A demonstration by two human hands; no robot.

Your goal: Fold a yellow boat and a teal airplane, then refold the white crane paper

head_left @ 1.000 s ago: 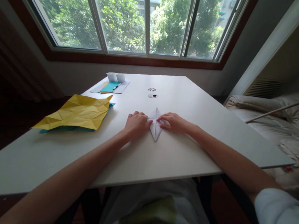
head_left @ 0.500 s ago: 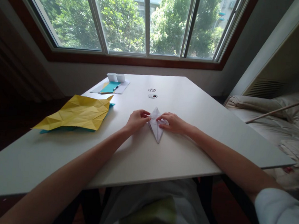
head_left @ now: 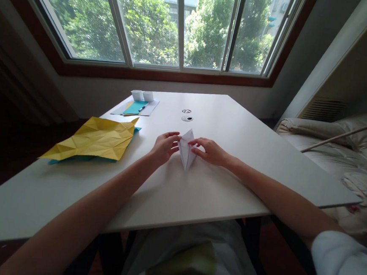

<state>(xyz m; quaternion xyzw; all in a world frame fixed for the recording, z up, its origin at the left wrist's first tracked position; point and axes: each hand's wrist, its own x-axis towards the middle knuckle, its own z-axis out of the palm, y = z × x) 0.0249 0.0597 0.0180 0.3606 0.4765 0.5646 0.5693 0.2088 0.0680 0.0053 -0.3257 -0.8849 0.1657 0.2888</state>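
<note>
A small piece of folded white paper, kite-shaped with a point at the top and another at the bottom, is between my hands, tilted up from the tabletop. My left hand has its curled fingers at the paper's upper left edge. From the other side, my right hand pinches the paper's right edge, thumb below and forefinger across the front. The layers behind the front face are hidden.
On the white table, a creased yellow sheet lies over a teal sheet at left. Farther back are two small white paper boxes, a teal paper and a pen. Round fittings sit in the tabletop.
The folded paper has shifted slightly left and tipped more upright off the table. My left hand has moved a little left, its fingers more spread; my right fingers moved left with the paper.
</note>
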